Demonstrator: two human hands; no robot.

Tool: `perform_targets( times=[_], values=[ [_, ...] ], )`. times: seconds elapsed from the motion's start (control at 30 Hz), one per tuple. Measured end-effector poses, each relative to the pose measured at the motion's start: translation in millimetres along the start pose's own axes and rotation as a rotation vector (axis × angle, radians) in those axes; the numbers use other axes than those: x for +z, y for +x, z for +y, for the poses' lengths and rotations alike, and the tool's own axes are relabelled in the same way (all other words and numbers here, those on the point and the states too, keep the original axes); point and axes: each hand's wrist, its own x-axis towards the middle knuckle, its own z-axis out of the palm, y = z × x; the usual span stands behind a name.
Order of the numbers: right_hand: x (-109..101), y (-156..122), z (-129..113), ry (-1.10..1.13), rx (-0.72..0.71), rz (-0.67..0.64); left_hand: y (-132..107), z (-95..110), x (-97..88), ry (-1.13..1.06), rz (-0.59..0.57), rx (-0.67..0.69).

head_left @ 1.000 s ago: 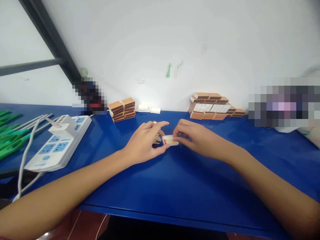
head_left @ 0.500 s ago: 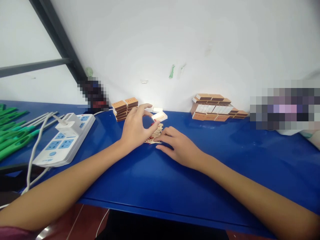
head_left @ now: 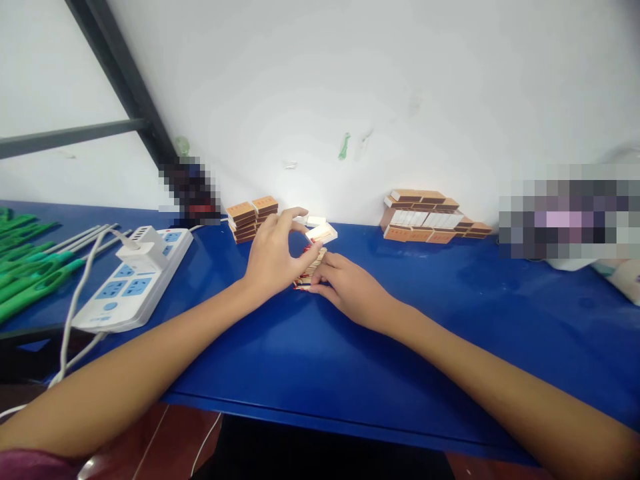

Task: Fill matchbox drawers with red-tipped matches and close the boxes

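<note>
My left hand [head_left: 274,257] is raised a little over the blue table [head_left: 320,360], its fingers curled round a small white matchbox tray [head_left: 322,233]. Just below it lies a small heap of red-tipped matches [head_left: 309,268] on the table. My right hand [head_left: 345,288] rests beside the heap, its fingertips pinching at the matches. Whether it has lifted any of them cannot be made out.
Two short stacks of orange matchboxes [head_left: 250,217] stand by the wall, with white trays [head_left: 315,221] beside them. A bigger pile of boxes [head_left: 433,217] lies at the back right. A white power strip [head_left: 134,279] and green-handled tools [head_left: 25,277] lie at the left.
My left hand has lifted the white tray away from my right hand toward the back. My right hand has let go of the tray and dropped to the heap of matches.
</note>
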Motion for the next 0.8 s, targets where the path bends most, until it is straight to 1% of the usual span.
perform_targets(
  times=[0.07,0.17,0.27,0.33,0.4,0.53,0.6,0.67,0.8],
  values=[
    [-8.7,-5.7,-0.5,-0.029,0.035,-0.054,-0.7,0.2,0.5,-0.002,-0.003,0.011],
    [-24.7,-16.2,5.1,-0.006,0.087,-0.123,-2.6,1.4,0.9,-0.011,-0.013,0.036],
    [-38.6,-23.1,20.5,-0.006,0.146,-0.166,-4.9,3.8,1.1,-0.018,-0.035,0.045],
    [-44.2,-24.7,33.4,-0.036,0.187,-0.167,-6.9,6.2,1.5,-0.034,-0.064,0.056],
    [-47.0,-25.0,44.7,-0.055,0.207,-0.149,-9.7,9.1,2.3,-0.070,-0.134,0.104],
    [-49.0,-25.2,53.8,-0.073,0.199,-0.122,-17.8,15.6,4.1,-0.152,-0.407,0.277],
    [-50.6,-25.6,53.0,-0.062,0.197,-0.110,-21.2,17.9,4.7,-0.173,-0.505,0.319],
    [-53.1,-26.6,51.9,-0.039,0.203,-0.109,-22.8,18.6,4.8,-0.188,-0.555,0.318],
    [-60.3,-29.4,55.2,-0.031,0.256,-0.152,-21.7,17.1,4.3,-0.194,-0.580,0.287]
  ],
)
